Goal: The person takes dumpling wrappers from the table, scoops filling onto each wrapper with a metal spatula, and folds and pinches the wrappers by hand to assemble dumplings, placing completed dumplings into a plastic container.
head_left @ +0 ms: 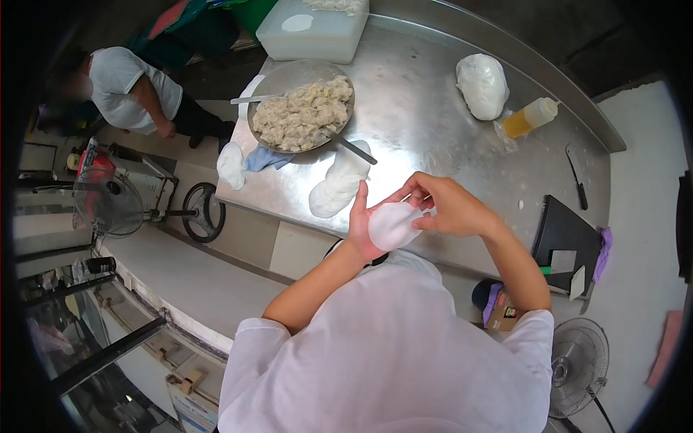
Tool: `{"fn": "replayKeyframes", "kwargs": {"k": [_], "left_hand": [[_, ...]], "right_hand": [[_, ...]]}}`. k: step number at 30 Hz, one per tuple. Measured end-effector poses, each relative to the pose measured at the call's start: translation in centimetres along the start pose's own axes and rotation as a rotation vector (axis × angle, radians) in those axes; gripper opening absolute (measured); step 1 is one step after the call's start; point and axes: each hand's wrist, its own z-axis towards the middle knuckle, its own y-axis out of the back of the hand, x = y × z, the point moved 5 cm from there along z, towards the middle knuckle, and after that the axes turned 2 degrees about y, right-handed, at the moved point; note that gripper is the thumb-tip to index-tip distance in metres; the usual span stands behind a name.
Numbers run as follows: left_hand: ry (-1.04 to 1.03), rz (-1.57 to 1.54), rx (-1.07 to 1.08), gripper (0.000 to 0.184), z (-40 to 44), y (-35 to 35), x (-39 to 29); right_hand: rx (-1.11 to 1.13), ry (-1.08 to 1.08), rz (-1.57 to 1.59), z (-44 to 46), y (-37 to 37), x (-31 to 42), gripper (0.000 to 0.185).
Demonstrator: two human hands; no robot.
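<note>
A soft white piece of dough lies in the palm of my left hand, its thumb and fingers around the edges. My right hand has its fingertips closed on the far right edge of the dough. A bigger lump of white dough rests on the table's near edge, just left of my hands. Beyond it stands a wide metal bowl heaped with a pale, chunky mixture. Two flat-handled tools, one a dark-handled utensil, lean in that bowl.
On the steel table are wrapped dough, a squeeze bottle, a knife and a black board. A plastic tub sits at the back left. A co-worker stands left. A blue cloth lies beside the bowl.
</note>
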Motion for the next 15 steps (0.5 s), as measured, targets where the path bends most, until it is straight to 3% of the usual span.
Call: {"fn": "replayKeyframes", "kwargs": {"k": [2, 8, 13, 15], "left_hand": [[-0.001, 0.025, -0.080, 0.096, 0.0, 0.0, 0.0], [0.075, 0.000, -0.114, 0.099, -0.1, 1.4, 0.8], [0.079, 0.149, -0.370, 0.108, -0.7, 3.8, 0.5], [0.086, 0.166, -0.298, 0.108, -0.8, 3.3, 0.6]], "right_hand": [[-0.052, 0.017, -0.009, -0.2, -0.1, -0.5, 0.043], [-0.073, -0.014, 0.072, -1.2, -0.7, -1.4, 0.042], [-0.119, -0.033, 0.113, -1.5, -0.4, -2.3, 0.043], [-0.123, -0.029, 0.097, -1.4, -0.1, -2.3, 0.043]]}}
